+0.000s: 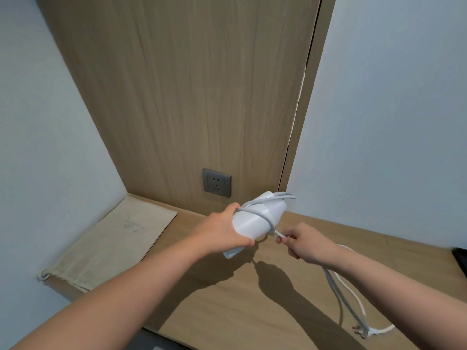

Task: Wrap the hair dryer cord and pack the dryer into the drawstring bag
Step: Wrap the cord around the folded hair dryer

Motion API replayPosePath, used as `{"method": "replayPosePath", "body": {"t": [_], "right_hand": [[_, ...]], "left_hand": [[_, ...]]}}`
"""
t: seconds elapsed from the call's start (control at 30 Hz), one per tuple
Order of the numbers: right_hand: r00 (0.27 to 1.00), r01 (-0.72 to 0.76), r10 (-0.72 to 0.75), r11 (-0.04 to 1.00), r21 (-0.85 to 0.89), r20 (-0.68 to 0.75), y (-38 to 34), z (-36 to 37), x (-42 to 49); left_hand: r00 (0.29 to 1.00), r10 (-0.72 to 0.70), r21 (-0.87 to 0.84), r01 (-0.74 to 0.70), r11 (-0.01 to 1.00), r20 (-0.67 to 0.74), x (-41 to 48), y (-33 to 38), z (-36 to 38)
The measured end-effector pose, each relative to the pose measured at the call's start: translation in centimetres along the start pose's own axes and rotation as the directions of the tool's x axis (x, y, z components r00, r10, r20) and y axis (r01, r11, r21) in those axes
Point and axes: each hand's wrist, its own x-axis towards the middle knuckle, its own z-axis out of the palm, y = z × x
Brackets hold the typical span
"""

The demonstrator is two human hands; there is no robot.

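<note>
Leftmost, I see the drawstring bag [108, 246] lying flat on the tabletop [227, 311] against the wall. My left grip [222, 231] curls round the white hair dryer [255, 219], held above the tabletop below the wall socket [216, 183]. Loops of cord [279, 233] cross the dryer body; my right grip [300, 245] pinches the cord just beside it. Slack cord and the plug [364, 333] lie on the tabletop at right.

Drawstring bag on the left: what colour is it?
Beige; the drawstring bag shows best in the head view.

Wood panel [177, 84], grey socket [216, 183], pale walls [391, 109], wooden shelf [240, 299]
</note>
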Motion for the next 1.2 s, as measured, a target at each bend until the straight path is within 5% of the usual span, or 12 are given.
{"method": "replayPosePath", "body": {"t": [0.2,0.63,0.8,1.03,1.2], "right_hand": [[0.997,0.067,-0.054,0.963,-0.260,0.059,-0.8,0.7,-0.5],[0.975,0.144,-0.072,0.924,-0.355,0.208,-2.7,-0.7,-1.3],[0.958,0.192,-0.101,0.919,-0.343,0.267,-3.5,-2.3,-1.6],[0.930,0.230,-0.193,0.970,-0.084,0.312,-5.0,-6.1,-1.3],[0.950,0.291,-0.284,0.956,-0.043,0.127,-4.5,-6.8,-0.2]], "left_hand": [[1.000,-0.002,0.248,0.004,0.969,-0.008,0.2,0.8,0.4],[0.946,0.308,0.614,-0.182,0.768,-0.105,-0.3,2.1,0.6],[0.920,0.385,0.720,-0.220,0.658,-0.071,-0.2,1.9,0.4],[0.902,0.429,0.755,-0.321,0.572,0.058,-0.7,0.6,0.6],[0.865,0.498,0.742,-0.369,0.559,0.055,-1.3,0.4,0.7]]}}
